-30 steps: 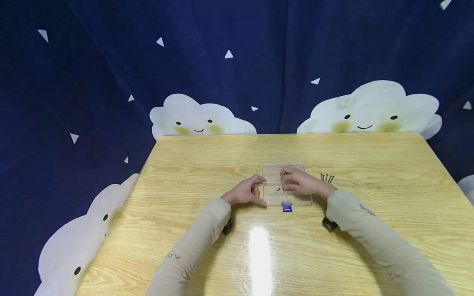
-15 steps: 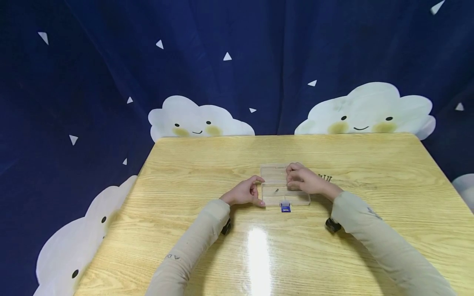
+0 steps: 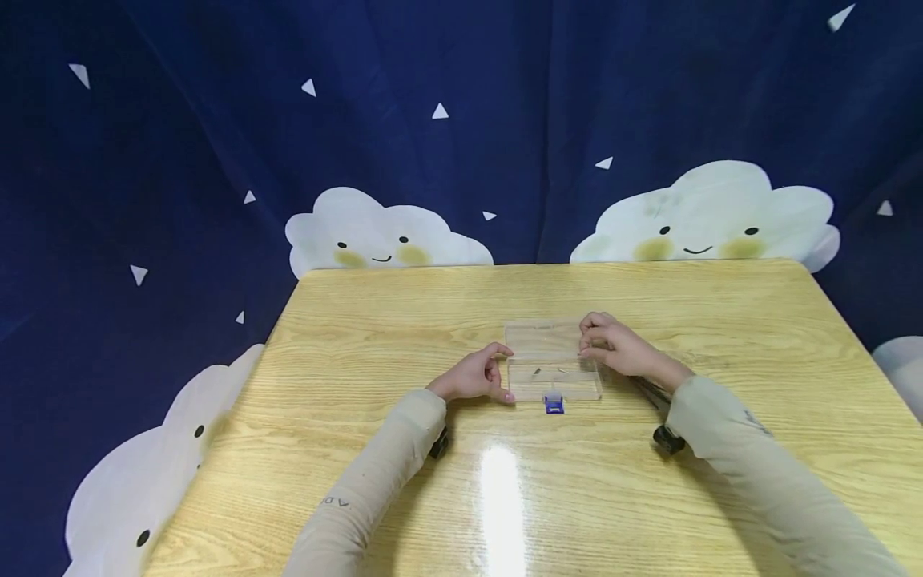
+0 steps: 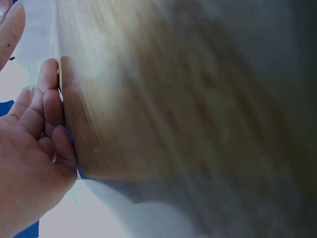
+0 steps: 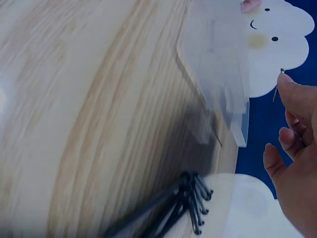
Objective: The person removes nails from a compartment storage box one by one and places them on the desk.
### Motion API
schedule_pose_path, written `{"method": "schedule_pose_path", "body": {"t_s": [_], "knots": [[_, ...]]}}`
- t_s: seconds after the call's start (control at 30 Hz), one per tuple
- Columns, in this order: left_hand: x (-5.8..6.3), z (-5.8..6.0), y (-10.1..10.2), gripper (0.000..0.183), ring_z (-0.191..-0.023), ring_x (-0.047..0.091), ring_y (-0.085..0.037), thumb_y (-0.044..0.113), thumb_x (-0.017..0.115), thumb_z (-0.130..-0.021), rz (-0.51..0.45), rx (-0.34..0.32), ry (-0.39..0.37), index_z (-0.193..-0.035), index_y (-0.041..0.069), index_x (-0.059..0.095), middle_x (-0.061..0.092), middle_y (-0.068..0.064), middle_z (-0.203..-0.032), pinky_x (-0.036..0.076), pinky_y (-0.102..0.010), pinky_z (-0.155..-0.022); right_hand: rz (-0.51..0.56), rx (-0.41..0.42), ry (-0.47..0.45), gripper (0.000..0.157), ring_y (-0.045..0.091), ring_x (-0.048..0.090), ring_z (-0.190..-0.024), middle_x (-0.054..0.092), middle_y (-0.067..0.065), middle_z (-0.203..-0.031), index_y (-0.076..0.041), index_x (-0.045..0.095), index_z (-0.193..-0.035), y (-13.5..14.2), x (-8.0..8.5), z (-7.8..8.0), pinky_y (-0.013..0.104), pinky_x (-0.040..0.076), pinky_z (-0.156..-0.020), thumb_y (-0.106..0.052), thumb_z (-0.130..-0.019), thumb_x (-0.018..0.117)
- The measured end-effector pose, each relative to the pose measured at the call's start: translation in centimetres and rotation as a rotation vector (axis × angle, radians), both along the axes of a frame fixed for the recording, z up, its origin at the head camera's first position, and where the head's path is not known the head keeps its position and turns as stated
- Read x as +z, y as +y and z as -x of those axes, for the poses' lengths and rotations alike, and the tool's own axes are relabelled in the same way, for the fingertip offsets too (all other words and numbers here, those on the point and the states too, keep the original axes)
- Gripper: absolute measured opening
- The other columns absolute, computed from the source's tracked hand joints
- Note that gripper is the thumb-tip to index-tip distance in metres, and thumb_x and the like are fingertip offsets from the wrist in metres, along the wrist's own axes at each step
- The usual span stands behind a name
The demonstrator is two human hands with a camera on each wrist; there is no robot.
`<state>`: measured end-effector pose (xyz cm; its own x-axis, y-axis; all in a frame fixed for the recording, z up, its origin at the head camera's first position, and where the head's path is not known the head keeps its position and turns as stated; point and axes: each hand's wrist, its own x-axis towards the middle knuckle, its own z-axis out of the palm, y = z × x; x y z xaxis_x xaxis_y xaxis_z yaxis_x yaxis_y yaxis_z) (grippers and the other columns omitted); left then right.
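Observation:
A clear plastic box (image 3: 525, 390) with a blue latch (image 3: 554, 404) lies on the table with its lid (image 3: 541, 336) folded back. Two small thin pieces sit in its rear compartment. My left hand (image 3: 476, 374) holds the box at its left side, forefinger at the back corner and thumb at the front. The right hand (image 3: 622, 349) is over the lid's right edge. In the right wrist view, its thumb and finger pinch a thin metal pin with a small head (image 5: 276, 93); in the head view the pin is too small to make out.
Several long dark nail-like pieces (image 5: 185, 198) lie in a bunch right of the box, mostly hidden by the right arm in the head view. The wooden table (image 3: 404, 312) meets a dark blue curtain (image 3: 404, 144) with cloud prints at the back.
My right hand has moved right, from over the box to the lid's right edge, uncovering a second small piece inside. The left hand has stayed on the box.

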<state>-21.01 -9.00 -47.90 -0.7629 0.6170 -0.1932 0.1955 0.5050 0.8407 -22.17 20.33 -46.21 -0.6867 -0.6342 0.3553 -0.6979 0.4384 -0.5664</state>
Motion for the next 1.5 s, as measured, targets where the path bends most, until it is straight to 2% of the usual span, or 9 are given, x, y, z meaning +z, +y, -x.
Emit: {"method": "schedule_pose_path", "body": {"t_s": [0.33,1.0,1.2,1.5], "knots": [[0.1,-0.1,-0.1,0.072,-0.058,0.048,-0.009,0.011,0.079,-0.070,0.006,0.013,-0.022,-0.129,0.006,0.039,0.056,-0.003,-0.066,0.041,-0.022,-0.066,0.006,-0.039,0.083,0.017,0.016,0.034,-0.080,0.042,0.001,-0.084,-0.007,0.061,-0.072,2.6,0.2,0.1,0.026,0.028,-0.065,0.008,-0.075,0.067],[0.0,0.0,-0.1,0.073,-0.057,0.045,-0.008,0.009,0.080,-0.070,-0.004,0.025,-0.032,-0.130,0.006,0.038,0.054,0.000,-0.064,0.040,-0.020,-0.063,-0.052,-0.252,-0.089,0.009,0.032,0.042,-0.094,0.047,0.013,-0.094,-0.004,0.062,-0.075,6.9,0.8,0.9,0.049,0.033,-0.080,0.000,-0.083,0.064],[0.1,-0.1,0.0,0.073,-0.057,0.046,-0.008,0.010,0.080,-0.069,-0.005,0.021,-0.029,-0.130,0.006,0.039,0.054,0.000,-0.064,0.040,-0.021,-0.063,-0.057,-0.286,-0.081,0.007,0.033,0.042,-0.094,0.047,0.014,-0.092,0.001,0.063,-0.077,7.7,0.3,1.4,0.050,0.035,-0.078,0.003,-0.083,0.062],[0.5,-0.1,0.2,0.073,-0.058,0.047,-0.008,0.010,0.080,-0.070,-0.001,0.018,-0.028,-0.130,0.005,0.038,0.055,-0.001,-0.066,0.041,-0.021,-0.064,-0.128,-0.369,-0.154,0.007,0.035,0.042,-0.091,0.047,0.019,-0.094,0.005,0.061,-0.080,8.8,-0.1,1.7,0.051,0.034,-0.078,0.000,-0.086,0.060]]}}
